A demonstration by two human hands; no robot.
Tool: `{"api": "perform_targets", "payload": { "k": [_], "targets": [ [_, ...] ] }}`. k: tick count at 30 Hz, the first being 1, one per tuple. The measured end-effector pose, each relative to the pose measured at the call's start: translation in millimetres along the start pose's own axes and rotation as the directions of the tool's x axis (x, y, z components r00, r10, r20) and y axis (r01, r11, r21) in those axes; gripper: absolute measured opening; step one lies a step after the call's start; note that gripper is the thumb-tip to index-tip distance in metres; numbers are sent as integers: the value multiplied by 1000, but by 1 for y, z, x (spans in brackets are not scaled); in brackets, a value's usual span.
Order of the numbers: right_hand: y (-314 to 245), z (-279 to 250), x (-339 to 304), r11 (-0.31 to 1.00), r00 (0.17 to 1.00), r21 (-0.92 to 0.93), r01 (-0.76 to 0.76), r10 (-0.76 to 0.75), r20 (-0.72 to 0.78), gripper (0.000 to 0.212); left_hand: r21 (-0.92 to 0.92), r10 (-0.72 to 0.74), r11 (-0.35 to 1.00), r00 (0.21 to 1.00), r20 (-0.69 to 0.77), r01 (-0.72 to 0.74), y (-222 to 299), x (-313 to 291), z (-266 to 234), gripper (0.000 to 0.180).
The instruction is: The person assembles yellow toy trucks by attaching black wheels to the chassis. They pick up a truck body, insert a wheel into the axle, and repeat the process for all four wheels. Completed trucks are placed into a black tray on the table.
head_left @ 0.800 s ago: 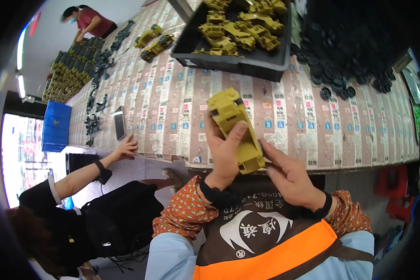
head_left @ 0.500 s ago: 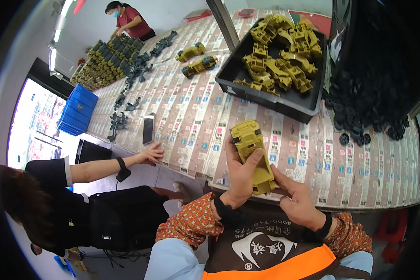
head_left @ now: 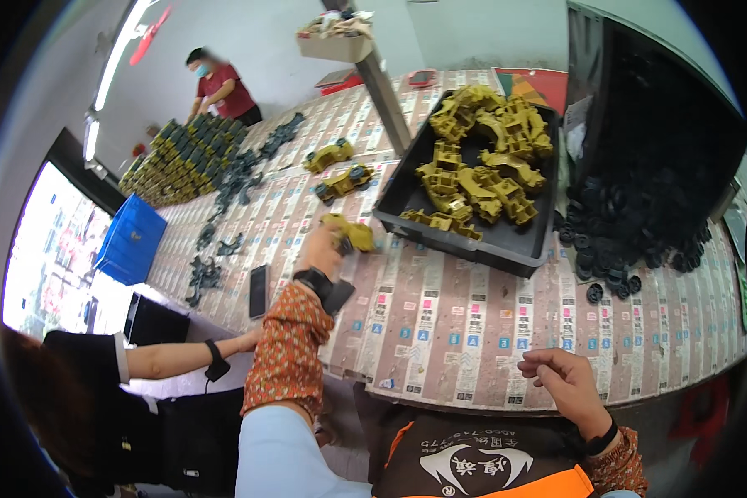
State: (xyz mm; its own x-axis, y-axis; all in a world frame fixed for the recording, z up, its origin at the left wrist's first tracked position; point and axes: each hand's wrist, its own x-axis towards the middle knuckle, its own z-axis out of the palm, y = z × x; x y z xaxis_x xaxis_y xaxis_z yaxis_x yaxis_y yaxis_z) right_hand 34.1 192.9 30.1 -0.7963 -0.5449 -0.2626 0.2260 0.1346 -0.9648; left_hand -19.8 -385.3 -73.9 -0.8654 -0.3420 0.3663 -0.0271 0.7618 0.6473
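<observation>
My left hand [head_left: 322,251] is stretched forward over the table, shut on a yellow plastic toy vehicle body [head_left: 353,233] that rests on or just above the table top. My right hand [head_left: 563,380] hangs back at the table's near edge, fingers loosely curled with nothing in them. Beyond the left hand stand two more yellow toy vehicles [head_left: 345,181], [head_left: 328,154]. A black tray [head_left: 519,251] to the right holds several yellow plastic parts [head_left: 481,166].
A heap of black wheels [head_left: 631,232] lies right of the tray by a black bin [head_left: 664,124]. Dark grey parts [head_left: 224,199] and a phone [head_left: 258,290] lie left. A seated person's hand [head_left: 245,340] rests on the table edge. Another person [head_left: 220,87] stands by stacked vehicles [head_left: 174,162].
Both hands held the yellow vehicle body close in front of me. The left hand has carried it forward and left onto the table; the right hand has let go and dropped back.
</observation>
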Motion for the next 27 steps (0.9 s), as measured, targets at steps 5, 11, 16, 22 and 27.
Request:
{"api": "perform_targets", "payload": {
  "k": [5,11,16,22,27],
  "targets": [
    [9,-24,-25,1000,992,14,3,-1,-123,27,-396,-377,887,868,-324,238,30,91,16,46],
    [19,-42,-30,999,961,-12,-40,35,-274,26,-240,373,907,924,81,-345,218,117,95,46],
    [7,-39,-26,984,965,-169,54,-95,-246,25,531,390,462,701,597,-710,245,104,176,49],
    [12,-72,-28,878,925,-459,135,-277,-258,20,534,428,286,605,671,-795,230,110,181,42],
    [28,-126,5,624,843,-781,11,-426,-329,18,401,657,537,666,352,-742,269,102,114,60]
  ]
}}
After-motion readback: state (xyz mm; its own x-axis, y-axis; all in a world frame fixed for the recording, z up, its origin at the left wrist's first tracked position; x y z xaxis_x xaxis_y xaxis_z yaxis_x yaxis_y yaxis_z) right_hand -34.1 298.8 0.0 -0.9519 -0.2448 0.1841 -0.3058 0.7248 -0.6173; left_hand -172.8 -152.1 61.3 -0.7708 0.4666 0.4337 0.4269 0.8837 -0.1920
